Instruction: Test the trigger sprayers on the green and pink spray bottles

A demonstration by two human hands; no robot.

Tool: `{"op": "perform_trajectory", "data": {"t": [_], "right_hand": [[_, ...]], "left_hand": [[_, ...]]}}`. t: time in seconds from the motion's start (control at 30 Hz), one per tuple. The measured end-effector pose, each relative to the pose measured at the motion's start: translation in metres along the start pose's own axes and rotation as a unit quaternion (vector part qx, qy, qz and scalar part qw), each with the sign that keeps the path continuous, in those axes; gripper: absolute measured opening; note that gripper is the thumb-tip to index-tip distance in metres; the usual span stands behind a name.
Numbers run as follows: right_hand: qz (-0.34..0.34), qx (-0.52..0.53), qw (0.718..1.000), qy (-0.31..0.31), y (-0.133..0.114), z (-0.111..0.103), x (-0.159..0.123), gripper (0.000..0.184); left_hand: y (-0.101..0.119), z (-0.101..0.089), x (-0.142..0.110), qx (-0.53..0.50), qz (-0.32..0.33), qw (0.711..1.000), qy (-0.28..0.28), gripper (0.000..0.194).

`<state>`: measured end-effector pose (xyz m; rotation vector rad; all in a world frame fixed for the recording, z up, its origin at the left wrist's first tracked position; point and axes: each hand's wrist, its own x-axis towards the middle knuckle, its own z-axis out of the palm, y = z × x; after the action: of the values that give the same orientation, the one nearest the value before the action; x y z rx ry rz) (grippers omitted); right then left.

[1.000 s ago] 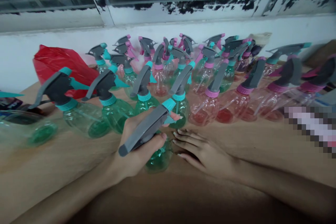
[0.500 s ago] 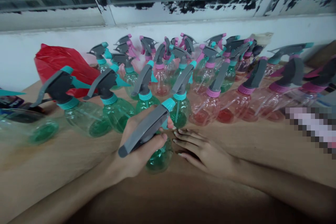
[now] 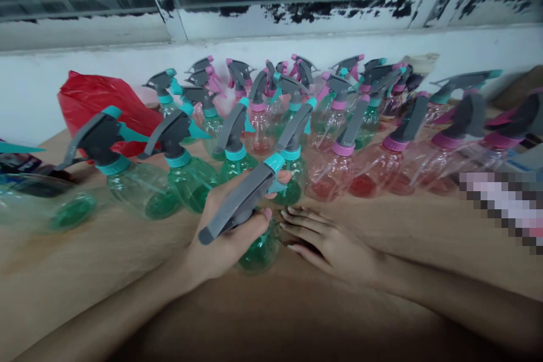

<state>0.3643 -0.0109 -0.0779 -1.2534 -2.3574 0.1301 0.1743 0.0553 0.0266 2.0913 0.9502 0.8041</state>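
Observation:
My left hand (image 3: pixel 224 237) is closed around the neck of a green spray bottle (image 3: pixel 258 251) with a grey and teal trigger head. Its nozzle points away from me and to the right, with my index finger stretched out near the teal trigger. To the right of that bottle, my right hand (image 3: pixel 328 240) lies palm down on the table, its fingers extended and holding nothing. Just beyond my hands stands a row of similar bottles, among them a green one (image 3: pixel 193 181) with a teal collar and a pink one (image 3: pixel 331 175) with a pink collar.
More green and pink spray bottles crowd the wooden table (image 3: pixel 139 254) toward the white wall (image 3: pixel 110 56). A red plastic bag (image 3: pixel 106 104) sits at the back left. At far left lies a tilted clear green bottle (image 3: pixel 72 212). A pixelated patch covers something at right.
The held spray bottle and my left hand have shifted slightly up and away from me. The index finger has straightened out beside the trigger. My right hand stays in place.

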Motion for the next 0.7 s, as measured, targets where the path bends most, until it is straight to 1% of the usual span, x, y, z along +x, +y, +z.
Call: {"op": "perform_trajectory", "data": {"t": [0.13, 0.23, 0.37, 0.53, 0.7], "right_hand": [[0.001, 0.001, 1.000, -0.001, 0.0001, -0.0001, 0.0001, 0.038], [0.004, 0.004, 1.000, -0.003, 0.0004, 0.0001, 0.0000, 0.039], [0.003, 0.008, 1.000, -0.006, 0.0010, 0.0002, 0.0000, 0.039], [0.005, 0.010, 1.000, -0.009, 0.0010, -0.0006, 0.0003, 0.038], [0.007, 0.013, 1.000, -0.003, 0.0006, -0.0012, 0.0001, 0.039]], "left_hand": [[-0.0015, 0.0011, 0.0002, -0.049, 0.003, 0.999, 0.003, 0.021], [-0.0011, 0.0011, -0.0002, -0.059, 0.012, 0.998, -0.009, 0.024], [-0.0008, 0.0013, 0.0006, -0.057, 0.009, 0.998, -0.010, 0.018], [-0.0006, 0.0001, 0.0009, -0.052, 0.019, 0.998, -0.024, 0.029], [-0.0001, -0.0012, 0.0012, -0.049, 0.017, 0.998, -0.030, 0.030]]}}
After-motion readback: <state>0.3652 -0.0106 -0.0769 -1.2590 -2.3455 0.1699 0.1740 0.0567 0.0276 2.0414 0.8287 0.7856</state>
